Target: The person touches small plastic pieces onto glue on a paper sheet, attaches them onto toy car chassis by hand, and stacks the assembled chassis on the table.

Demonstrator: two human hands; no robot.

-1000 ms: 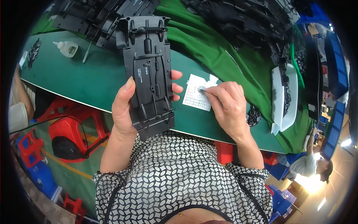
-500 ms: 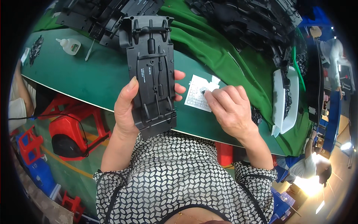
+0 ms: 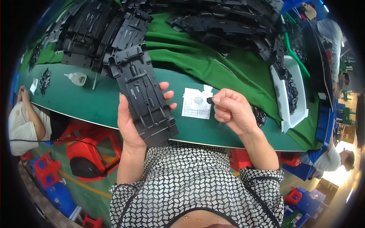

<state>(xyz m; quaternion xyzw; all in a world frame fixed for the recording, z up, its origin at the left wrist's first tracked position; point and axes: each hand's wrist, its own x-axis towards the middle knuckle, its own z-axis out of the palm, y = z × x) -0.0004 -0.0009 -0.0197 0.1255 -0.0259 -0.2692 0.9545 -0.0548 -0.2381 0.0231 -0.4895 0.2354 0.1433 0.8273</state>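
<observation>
Gripping stiff-looking, probably light chassis plate [image 3: 141, 97], centre-left, across long edges with left hand [image 3: 131, 128]; pinching black piece [image 3: 209, 100] with right hand [image 3: 234, 111].

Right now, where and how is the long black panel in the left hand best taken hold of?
Probably grip the black panel across its lower half, by both long edges, coming from underneath: it is long and narrow, and raised ridges stand on its visible face. The left hand shows this grip: thumb by one edge, fingertips past the other.
</observation>
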